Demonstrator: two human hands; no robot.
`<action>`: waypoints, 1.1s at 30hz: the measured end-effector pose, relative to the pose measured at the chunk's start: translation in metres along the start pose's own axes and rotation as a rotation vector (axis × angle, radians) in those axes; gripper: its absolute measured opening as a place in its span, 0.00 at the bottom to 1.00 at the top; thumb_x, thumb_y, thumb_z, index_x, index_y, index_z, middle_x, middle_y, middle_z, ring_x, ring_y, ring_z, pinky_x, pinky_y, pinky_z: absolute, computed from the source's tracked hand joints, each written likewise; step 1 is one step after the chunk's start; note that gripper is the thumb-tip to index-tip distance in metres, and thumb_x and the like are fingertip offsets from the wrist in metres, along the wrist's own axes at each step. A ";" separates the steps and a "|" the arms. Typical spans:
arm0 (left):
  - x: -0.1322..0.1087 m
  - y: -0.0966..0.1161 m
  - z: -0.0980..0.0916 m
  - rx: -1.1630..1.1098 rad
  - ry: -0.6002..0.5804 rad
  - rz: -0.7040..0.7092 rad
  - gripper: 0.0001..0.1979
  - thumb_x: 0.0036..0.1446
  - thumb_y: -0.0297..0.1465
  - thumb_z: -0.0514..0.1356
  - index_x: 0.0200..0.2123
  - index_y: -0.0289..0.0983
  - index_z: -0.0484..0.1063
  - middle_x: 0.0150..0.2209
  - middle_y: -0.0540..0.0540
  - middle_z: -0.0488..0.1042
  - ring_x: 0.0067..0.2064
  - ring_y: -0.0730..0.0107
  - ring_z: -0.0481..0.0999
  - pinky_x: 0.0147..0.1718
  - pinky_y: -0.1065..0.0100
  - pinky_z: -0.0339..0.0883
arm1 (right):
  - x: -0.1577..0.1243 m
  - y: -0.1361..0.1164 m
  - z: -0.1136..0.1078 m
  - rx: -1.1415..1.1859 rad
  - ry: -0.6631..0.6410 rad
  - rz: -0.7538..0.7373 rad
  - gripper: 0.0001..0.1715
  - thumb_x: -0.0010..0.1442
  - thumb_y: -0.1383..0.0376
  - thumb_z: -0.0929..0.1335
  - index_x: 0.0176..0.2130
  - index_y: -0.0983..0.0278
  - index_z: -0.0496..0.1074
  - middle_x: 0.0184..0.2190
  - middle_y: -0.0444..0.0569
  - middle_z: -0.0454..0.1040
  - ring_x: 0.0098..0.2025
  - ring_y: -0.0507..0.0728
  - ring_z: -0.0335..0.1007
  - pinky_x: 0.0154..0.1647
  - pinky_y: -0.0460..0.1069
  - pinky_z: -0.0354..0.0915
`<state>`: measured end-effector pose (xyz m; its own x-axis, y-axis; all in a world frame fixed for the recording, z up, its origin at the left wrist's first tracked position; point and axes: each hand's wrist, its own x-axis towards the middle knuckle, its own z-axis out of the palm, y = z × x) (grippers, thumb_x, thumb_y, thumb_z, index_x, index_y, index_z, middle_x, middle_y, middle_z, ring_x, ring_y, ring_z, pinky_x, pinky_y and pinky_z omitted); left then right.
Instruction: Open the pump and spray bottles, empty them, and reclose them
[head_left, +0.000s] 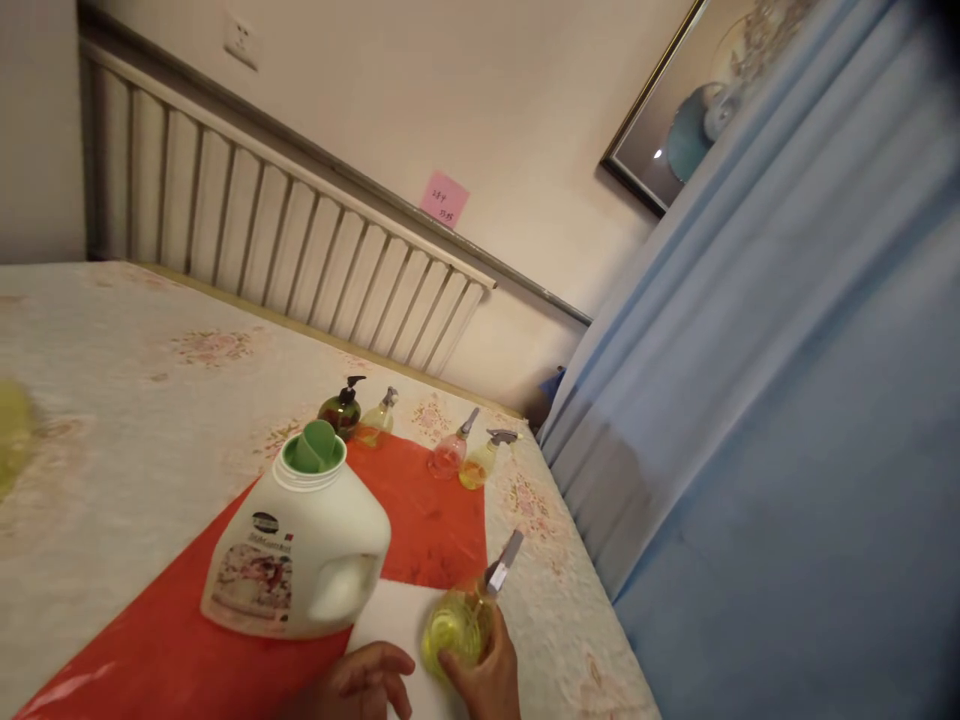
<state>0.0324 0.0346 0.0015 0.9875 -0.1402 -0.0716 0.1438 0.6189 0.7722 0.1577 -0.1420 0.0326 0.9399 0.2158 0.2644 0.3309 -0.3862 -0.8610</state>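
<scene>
In the head view my right hand [491, 665] is wrapped round a clear spray bottle [452, 632] holding yellow liquid, its grey trigger head tilted up to the right. My left hand [367, 682] is just left of it, fingers curved and apart, holding nothing. A white sheet [401, 612] lies under the bottle. Left of it stands a large white detergent jug [319, 540], uncapped, with a green spout [313, 447] in its mouth. Both rest on or beside a red sheet [431, 520].
Beyond the jug stand a dark pump bottle [341, 410], a yellowish spray bottle [375, 420], a pink one [448, 452] and another yellow one [480, 465]. A floral bedspread [135, 400] covers the surface. A radiator [277, 230] borders the back; a blue curtain [750, 400] hangs right.
</scene>
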 end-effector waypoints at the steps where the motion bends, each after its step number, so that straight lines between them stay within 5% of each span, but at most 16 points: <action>1: 0.000 -0.004 0.001 0.040 0.027 0.036 0.25 0.44 0.49 0.69 0.40 0.40 0.69 0.33 0.49 0.76 0.18 0.80 0.66 0.16 0.73 0.53 | -0.006 -0.001 -0.001 0.007 -0.035 -0.009 0.39 0.32 0.67 0.77 0.48 0.59 0.76 0.46 0.52 0.80 0.51 0.69 0.75 0.54 0.56 0.70; 6: -0.005 -0.008 0.012 0.201 0.170 0.079 0.24 0.49 0.51 0.66 0.37 0.39 0.67 0.32 0.50 0.75 0.19 0.79 0.68 0.19 0.72 0.55 | -0.030 -0.002 0.003 0.071 -0.079 -0.078 0.41 0.32 0.71 0.73 0.50 0.58 0.75 0.46 0.49 0.80 0.50 0.67 0.76 0.52 0.52 0.71; 13: -0.008 0.019 0.056 0.356 0.405 0.264 0.21 0.48 0.49 0.64 0.34 0.38 0.68 0.28 0.51 0.73 0.22 0.74 0.68 0.23 0.69 0.60 | -0.041 0.010 0.006 0.128 -0.122 -0.149 0.41 0.34 0.72 0.71 0.52 0.63 0.72 0.47 0.52 0.79 0.50 0.65 0.76 0.52 0.51 0.70; 18: -0.004 0.040 0.086 0.621 0.486 0.395 0.14 0.53 0.40 0.62 0.41 0.39 0.72 0.40 0.45 0.77 0.44 0.59 0.74 0.44 0.61 0.67 | -0.036 0.003 -0.002 0.157 -0.233 -0.222 0.39 0.36 0.74 0.71 0.51 0.62 0.72 0.45 0.51 0.80 0.47 0.64 0.78 0.48 0.51 0.73; 23: 0.008 0.056 0.105 0.798 0.377 0.391 0.18 0.58 0.37 0.57 0.51 0.40 0.71 0.54 0.42 0.74 0.57 0.56 0.70 0.58 0.58 0.59 | -0.034 -0.009 -0.008 0.140 -0.240 -0.267 0.44 0.37 0.76 0.72 0.56 0.62 0.69 0.51 0.52 0.78 0.54 0.64 0.74 0.54 0.51 0.70; 33: 0.024 0.071 0.120 0.940 0.158 0.273 0.13 0.59 0.33 0.55 0.44 0.38 0.75 0.43 0.48 0.77 0.47 0.61 0.73 0.48 0.65 0.63 | -0.032 0.002 -0.006 0.062 -0.180 -0.337 0.48 0.33 0.78 0.72 0.56 0.65 0.70 0.49 0.54 0.79 0.51 0.66 0.76 0.52 0.52 0.72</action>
<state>0.0586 -0.0171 0.1302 0.9863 0.0629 0.1526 -0.1314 -0.2600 0.9566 0.1288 -0.1553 0.0250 0.7477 0.4773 0.4616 0.6081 -0.2131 -0.7647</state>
